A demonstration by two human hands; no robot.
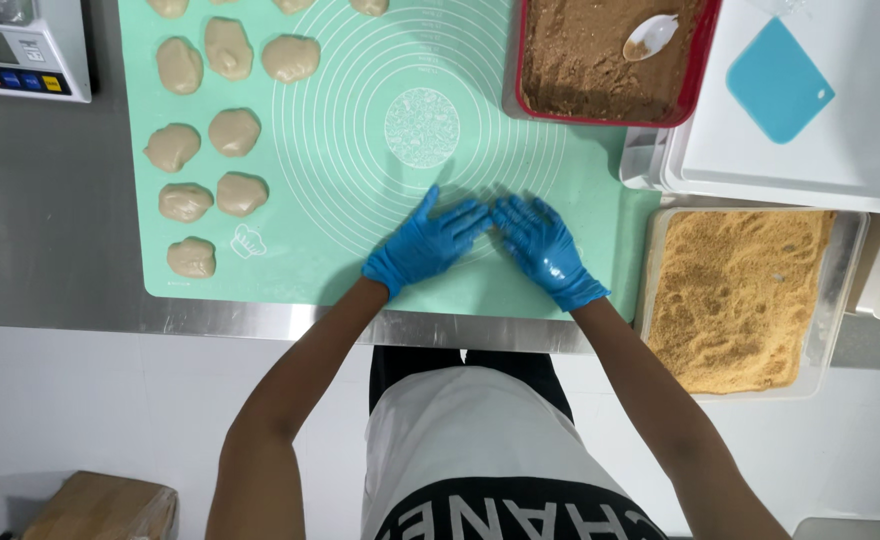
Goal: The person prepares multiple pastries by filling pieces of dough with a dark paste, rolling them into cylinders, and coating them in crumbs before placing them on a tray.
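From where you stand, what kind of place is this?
Probably a bakery or pastry kitchen: dough pieces lie in rows on a mint silicone baking mat atop a steel counter, with a digital scale and trays of brown crumbs nearby.

Both gloved hands, left hand (422, 245) and right hand (545, 250), lie flat on the green mat (350, 160).

Glossy blue rubbery gloves on the left hand (423, 243) and right hand (545, 249), matt mint silicone mat (360, 230), brushed steel counter (50, 250), smooth dough lumps (235, 132), gritty crumbs (735, 295).
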